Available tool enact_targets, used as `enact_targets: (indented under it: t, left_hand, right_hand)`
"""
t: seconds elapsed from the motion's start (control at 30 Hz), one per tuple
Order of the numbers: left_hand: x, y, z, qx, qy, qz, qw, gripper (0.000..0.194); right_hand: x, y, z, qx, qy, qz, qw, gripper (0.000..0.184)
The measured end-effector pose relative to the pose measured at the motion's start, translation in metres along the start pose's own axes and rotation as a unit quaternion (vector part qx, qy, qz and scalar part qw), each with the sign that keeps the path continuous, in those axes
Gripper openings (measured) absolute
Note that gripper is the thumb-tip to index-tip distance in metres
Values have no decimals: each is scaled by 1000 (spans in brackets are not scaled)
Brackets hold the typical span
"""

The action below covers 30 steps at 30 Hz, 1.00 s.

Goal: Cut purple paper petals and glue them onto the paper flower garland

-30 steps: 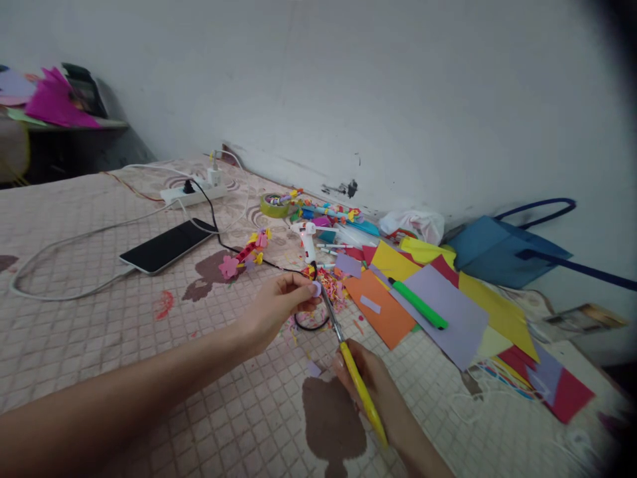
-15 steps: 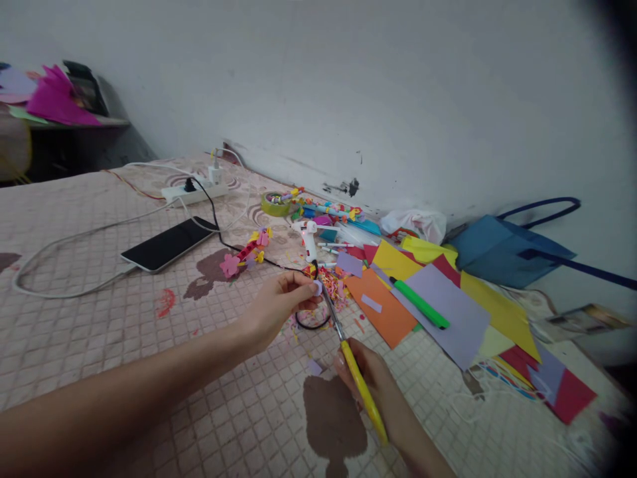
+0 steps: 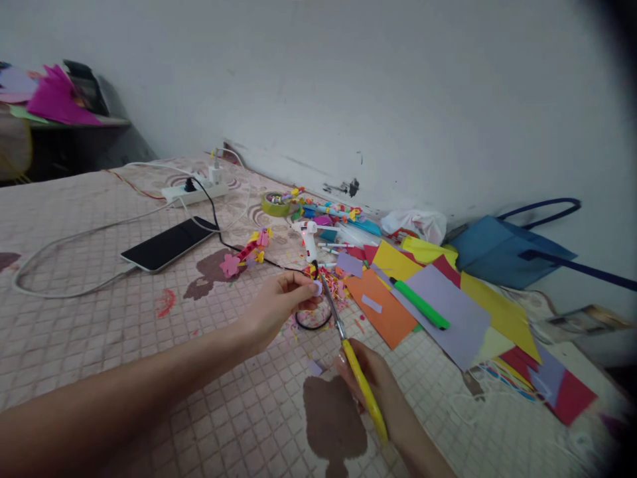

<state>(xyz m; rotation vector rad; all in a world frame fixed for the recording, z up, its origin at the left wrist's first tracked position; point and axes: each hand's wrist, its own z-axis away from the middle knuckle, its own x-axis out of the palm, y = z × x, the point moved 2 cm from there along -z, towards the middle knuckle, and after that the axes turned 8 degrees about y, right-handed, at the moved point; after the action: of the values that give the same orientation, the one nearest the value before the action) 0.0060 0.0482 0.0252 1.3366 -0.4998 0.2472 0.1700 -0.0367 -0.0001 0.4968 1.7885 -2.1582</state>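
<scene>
Between the thumb and fingers of my left hand point(image 3: 291, 294) is a small, rounded piece of lilac paper point(image 3: 317, 288). My right hand point(image 3: 371, 375) is closed around the yellow handles of a pair of scissors point(image 3: 359, 375). The blades point up and away, right beside the lilac piece; whether they touch it I cannot tell. Just beyond my hands stands a white glue gun point(image 3: 308, 242). Small coloured paper scraps point(image 3: 340, 290) lie behind the blades, and a lilac scrap point(image 3: 314, 367) rests on the cloth nearer to me.
Coloured sheets point(image 3: 442, 312) spread out to the right, a green marker point(image 3: 421, 303) on top. On the left lie a phone point(image 3: 169, 244) and a white power strip point(image 3: 194, 192) with cables. A flower-decorated strip point(image 3: 247, 253) lies left of the glue gun. Behind it sits a tape roll point(image 3: 275, 205).
The scissor blades have shifted very slightly at the lilac piece. My left hand and the paper stay practically where they were.
</scene>
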Motion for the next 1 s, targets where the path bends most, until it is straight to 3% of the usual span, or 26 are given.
enact_targets:
  t: [0.17,0.3,0.47,0.8,1.0]
  left_hand:
    - [0,-1,1,-16,-20,-14,1000,19]
    - [3,-4,4,-22,-76,-86,993,18]
    - [6,-10,9,28,-155,-210,965,11]
    - [7,-19,20,90,-219,-362,902,17]
    - [7,-22,20,60,-209,-329,919,19]
  right_hand:
    - [0,2,-1,27,5,-43,999,45]
    - [0,3,-3,45,10,-117,992,48]
    - [-5,-2,-6,7,22,-160,987,37]
    - [-8,-7,-7,-10,32,-156,987,20]
    - [-6,-11,-8,-9,53,-134,990,20]
